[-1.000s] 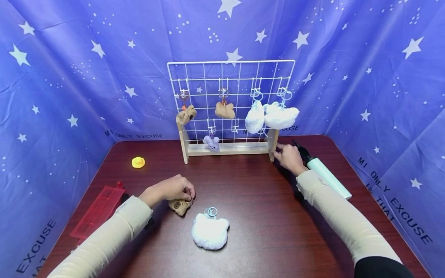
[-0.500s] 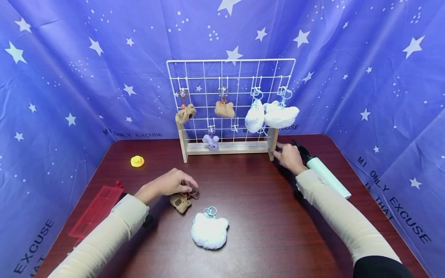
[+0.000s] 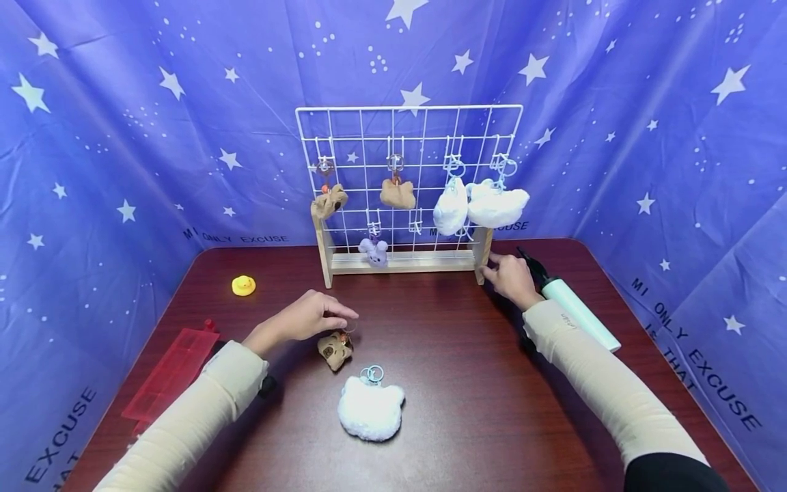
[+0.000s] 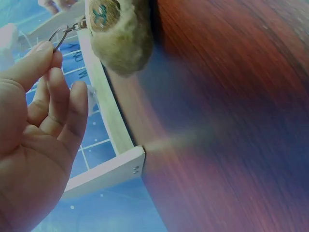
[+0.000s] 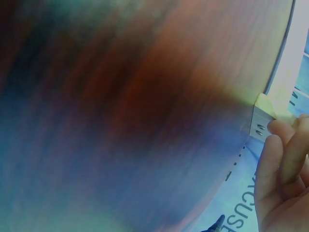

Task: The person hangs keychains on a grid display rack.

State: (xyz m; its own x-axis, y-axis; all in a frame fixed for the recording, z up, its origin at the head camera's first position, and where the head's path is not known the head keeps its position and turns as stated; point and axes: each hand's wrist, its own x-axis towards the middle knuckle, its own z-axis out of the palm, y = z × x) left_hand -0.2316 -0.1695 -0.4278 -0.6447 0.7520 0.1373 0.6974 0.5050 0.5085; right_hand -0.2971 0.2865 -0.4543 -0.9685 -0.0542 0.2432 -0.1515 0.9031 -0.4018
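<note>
Left hand [image 3: 307, 316] pinching here, thumb and index finger on the metal ring [image 4: 61, 41], the other fingers loosely bent, and the brown plush [image 3: 335, 350] linked to that ring, low by the bench [image 3: 455, 383]. Touching down? Can't tell. For my money, pinch one edge only, leave the loop free, let the plush hang untwisted. Over to the right hand [image 3: 512, 277], pinching the right upright [image 3: 483, 256] of the wire rack [image 3: 408, 108]: a sensible brace, best with light, steady pressure. Farther along, a bare hook [image 3: 415, 227], with the purple plush [image 3: 374, 253] near its left; any move there wants a narrow, square approach.
</note>
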